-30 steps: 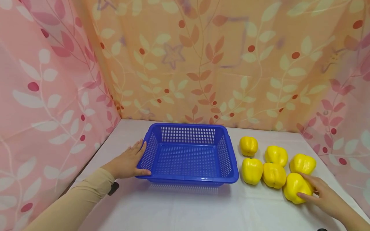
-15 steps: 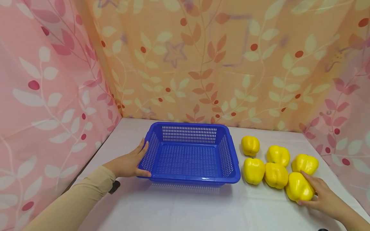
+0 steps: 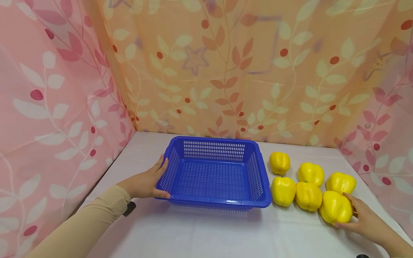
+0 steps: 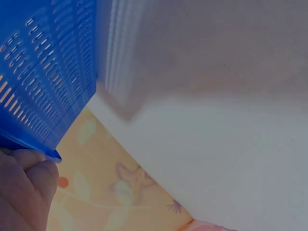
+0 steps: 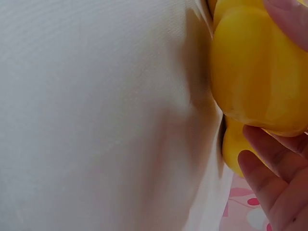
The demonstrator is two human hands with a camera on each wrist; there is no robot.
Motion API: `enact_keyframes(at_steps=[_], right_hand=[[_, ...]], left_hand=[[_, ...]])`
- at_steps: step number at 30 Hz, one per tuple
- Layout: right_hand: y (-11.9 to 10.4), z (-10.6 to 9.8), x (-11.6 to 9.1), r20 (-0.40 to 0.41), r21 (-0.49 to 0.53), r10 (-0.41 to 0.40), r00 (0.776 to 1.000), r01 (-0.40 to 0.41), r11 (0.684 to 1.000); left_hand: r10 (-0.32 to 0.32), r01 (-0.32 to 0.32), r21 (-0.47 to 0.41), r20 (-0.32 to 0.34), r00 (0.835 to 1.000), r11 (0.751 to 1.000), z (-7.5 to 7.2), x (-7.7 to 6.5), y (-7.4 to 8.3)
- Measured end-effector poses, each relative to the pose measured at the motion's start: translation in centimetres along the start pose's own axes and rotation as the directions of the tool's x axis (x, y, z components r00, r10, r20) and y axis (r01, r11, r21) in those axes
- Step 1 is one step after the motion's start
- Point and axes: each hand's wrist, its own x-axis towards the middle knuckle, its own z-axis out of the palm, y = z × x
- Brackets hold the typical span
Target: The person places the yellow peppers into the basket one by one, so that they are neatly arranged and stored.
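Note:
A blue plastic basket (image 3: 211,179) with slotted walls stands on the white table, nothing inside it. At its left end my left hand (image 3: 146,181) grips the rim, thumb over the front corner and fingers along the side; the left wrist view shows knuckles against the basket's edge (image 4: 53,155). On the right, my right hand (image 3: 362,218) holds the nearest yellow bell pepper (image 3: 335,207) between thumb and fingers. In the right wrist view the thumb is on one side of that pepper (image 5: 262,72), the fingers on the opposite side.
Several other yellow bell peppers (image 3: 308,196) lie grouped right of the basket, one (image 3: 283,191) close to its right rim. White cloth (image 3: 206,236) covers the table. Patterned fabric (image 3: 200,71) hangs behind and at both sides.
The basket has shifted slightly right, my left hand moving with it. My right hand's thumb has slid lower around the nearest pepper, which has turned a little.

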Motion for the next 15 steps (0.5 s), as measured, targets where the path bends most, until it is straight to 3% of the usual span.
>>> enact_keyframes(at_steps=[15], right_hand=[[-0.2,-1.3,0.5,-0.026,-0.016,0.031,0.999,-0.031,0.999]], left_hand=[[0.01,-0.01,0.07,-0.001,1.0,0.997,-0.2,0.2,0.6]])
